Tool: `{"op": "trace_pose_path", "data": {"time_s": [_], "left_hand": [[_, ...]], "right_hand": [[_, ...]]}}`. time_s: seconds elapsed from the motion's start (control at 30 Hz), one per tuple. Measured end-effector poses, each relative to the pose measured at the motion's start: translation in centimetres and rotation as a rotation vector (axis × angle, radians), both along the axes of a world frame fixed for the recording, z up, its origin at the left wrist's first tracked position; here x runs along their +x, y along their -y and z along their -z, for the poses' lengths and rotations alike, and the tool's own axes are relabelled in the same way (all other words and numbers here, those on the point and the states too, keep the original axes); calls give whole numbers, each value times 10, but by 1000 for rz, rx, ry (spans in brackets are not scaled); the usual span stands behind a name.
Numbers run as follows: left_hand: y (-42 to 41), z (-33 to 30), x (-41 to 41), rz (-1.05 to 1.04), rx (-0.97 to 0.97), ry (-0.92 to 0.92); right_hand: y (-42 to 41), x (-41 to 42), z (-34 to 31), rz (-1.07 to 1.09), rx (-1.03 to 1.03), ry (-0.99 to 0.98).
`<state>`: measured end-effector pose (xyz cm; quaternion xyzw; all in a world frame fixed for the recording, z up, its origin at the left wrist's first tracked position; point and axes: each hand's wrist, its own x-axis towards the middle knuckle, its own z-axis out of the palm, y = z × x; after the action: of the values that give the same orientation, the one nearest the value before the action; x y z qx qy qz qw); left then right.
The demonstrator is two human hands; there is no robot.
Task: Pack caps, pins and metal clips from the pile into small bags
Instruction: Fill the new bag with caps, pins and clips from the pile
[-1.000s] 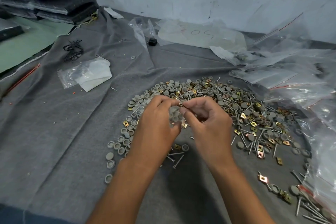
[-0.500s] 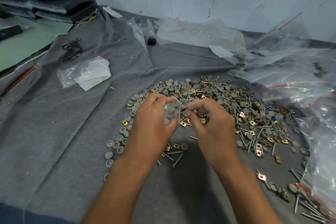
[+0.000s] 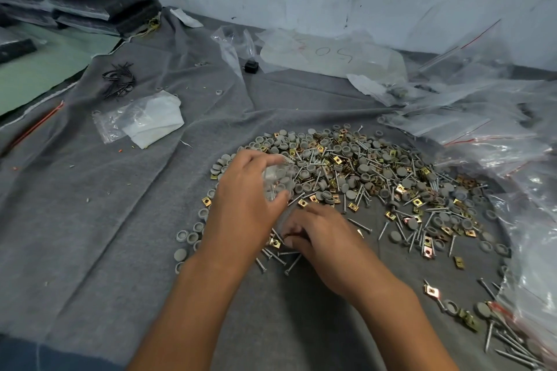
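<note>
Gripping a small clear plastic bag [image 3: 278, 179] over the near-left edge of the pile of grey round caps, steel pins and brass clips [image 3: 361, 178], the left hand [image 3: 244, 205] curls; just nearer, the right hand [image 3: 319, 235] pinches at pieces on the grey felt cloth [image 3: 120, 235].

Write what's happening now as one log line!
left hand: holds bag | right hand: picking at pile edge | cloth

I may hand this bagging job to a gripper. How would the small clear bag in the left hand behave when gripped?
Probably floppy: the bag looks crumpled where the left hand holds it. Likely light, being thin clear film with only a few pieces inside. Its glossy surface suggests it could slip.
</note>
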<state>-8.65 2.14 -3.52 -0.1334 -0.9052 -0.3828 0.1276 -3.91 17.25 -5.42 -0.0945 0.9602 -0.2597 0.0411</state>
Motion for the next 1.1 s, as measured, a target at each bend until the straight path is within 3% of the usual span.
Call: {"op": "trace_pose_path", "data": {"time_s": [0.37, 0.47, 0.57, 0.67, 0.9, 1.1], "left_hand": [[0, 0, -1, -4, -6, -14], [1, 0, -1, 1, 2, -21], [-1, -1, -1, 24, 7, -22], [-6, 0, 0, 55, 6, -12], [-8, 1, 0, 51, 3, -8], [-8, -4, 2, 74, 25, -66]], "right_hand": [[16, 5, -1, -17, 84, -141], [0, 2, -7, 58, -120, -96], [-13, 0, -23, 189, -373, -463], [-3, -4, -30, 267, -388, -784], [8, -9, -24, 312, -385, -831], [-5, -11, -17, 216, -119, -631]]}}
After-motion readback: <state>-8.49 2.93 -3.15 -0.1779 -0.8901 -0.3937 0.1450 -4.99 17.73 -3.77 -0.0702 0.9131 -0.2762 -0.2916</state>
